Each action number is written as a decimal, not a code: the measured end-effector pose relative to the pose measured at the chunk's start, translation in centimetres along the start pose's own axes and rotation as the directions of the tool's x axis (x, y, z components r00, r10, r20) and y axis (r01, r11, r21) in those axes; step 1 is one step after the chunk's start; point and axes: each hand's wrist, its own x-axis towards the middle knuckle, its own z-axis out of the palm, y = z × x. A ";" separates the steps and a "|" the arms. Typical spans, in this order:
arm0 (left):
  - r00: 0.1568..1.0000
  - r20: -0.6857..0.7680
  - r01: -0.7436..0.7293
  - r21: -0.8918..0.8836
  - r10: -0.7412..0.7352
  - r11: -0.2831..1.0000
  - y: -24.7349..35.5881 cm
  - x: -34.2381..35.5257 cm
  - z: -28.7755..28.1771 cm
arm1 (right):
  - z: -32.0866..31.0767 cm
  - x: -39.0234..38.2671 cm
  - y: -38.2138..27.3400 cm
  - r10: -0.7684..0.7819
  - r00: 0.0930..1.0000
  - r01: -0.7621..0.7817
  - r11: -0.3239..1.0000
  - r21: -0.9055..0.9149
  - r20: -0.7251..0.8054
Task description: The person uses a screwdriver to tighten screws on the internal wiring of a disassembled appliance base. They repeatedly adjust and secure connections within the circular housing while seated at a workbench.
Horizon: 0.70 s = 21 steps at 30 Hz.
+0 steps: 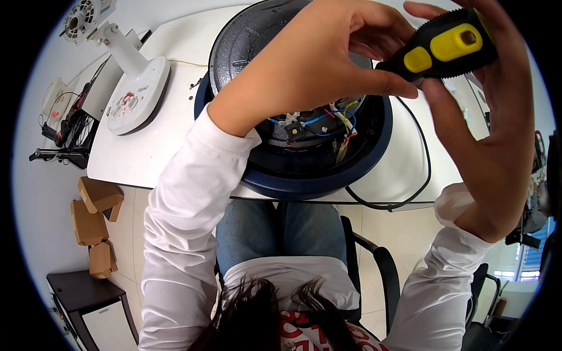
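Close to the camera at the upper right is a screwdriver with a chunky black-and-yellow handle; its shaft is hidden. My right hand grips the handle, thumb below and fingers behind it. At the narrow end, my left hand closes its thumb and fingers around the neck. Beneath my left forearm sits a round electric appliance, opened up, with a dark blue rim. Blue, red and yellow wires show inside it. A black speckled round pan part lies at its far side, partly covered by my arm.
The appliance stands on a white table. A black power cord loops off its right side. A white fan stand lies at left, near small dark screws. Cardboard boxes and a dark cabinet stand on the floor.
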 end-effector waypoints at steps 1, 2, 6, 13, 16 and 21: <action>0.999 0.000 0.049 -0.029 -0.049 0.998 -0.7 0.0 -0.2 | 0.0 0.0 0.0 -0.002 1.000 0.002 1.000 0.005 0.001; 0.995 0.002 0.098 -0.057 -0.098 0.994 -1.6 0.1 -0.6 | 0.1 0.1 -0.1 -0.004 1.000 0.004 1.000 0.010 0.002; 0.994 -0.074 0.091 0.059 -0.086 0.994 0.5 0.6 0.5 | 0.0 0.1 0.0 0.002 1.000 -0.002 1.000 0.007 0.002; 0.992 0.126 0.017 -0.014 -0.015 1.000 0.3 0.6 -0.6 | 0.0 0.3 0.0 0.002 1.000 -0.002 1.000 0.018 0.002; 0.992 0.120 -0.011 -0.165 0.031 0.986 -0.6 0.1 -0.9 | 0.0 0.3 0.0 0.003 1.000 -0.003 1.000 0.024 0.003; 0.993 0.020 0.119 -0.071 -0.118 0.990 0.9 0.3 0.1 | 0.1 0.3 0.1 0.007 1.000 -0.007 1.000 0.028 0.007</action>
